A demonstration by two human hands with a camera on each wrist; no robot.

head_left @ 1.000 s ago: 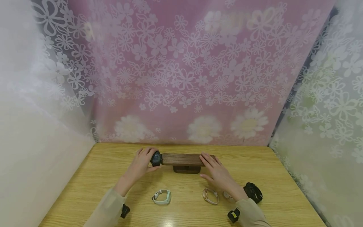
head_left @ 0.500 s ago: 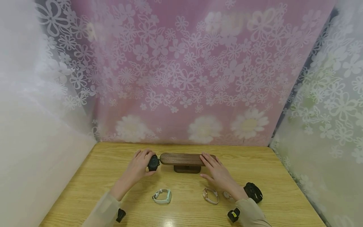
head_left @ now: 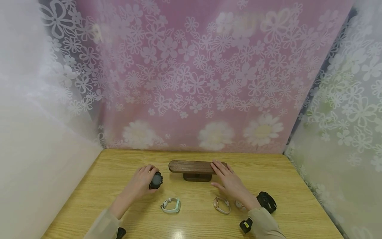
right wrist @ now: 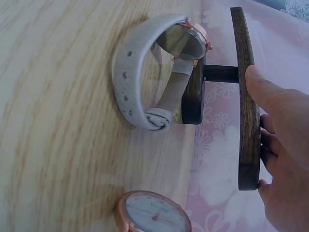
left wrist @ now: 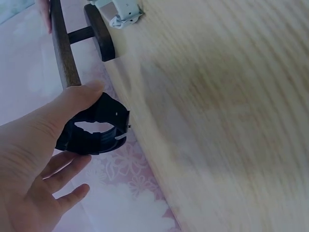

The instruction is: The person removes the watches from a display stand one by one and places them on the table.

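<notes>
My left hand pinches a black wristwatch between thumb and fingers, just above the table and left of a dark wooden watch stand. In the left wrist view, the black watch has its strap buckled into a loop. My right hand rests on the right end of the stand's bar, fingers laid straight across its top and thumb at the front side. The right wrist view shows the bar edge-on beneath that hand.
On the wooden table lie a mint-green watch, a rose-gold watch with a pale strap, another pale-dialled watch partly behind the right forearm, and a bulky black watch. Flowered curtains stand behind.
My left hand has drawn the black watch leftward off the stand's left end, then down and nearer the person. The right hand has stayed on the stand.
</notes>
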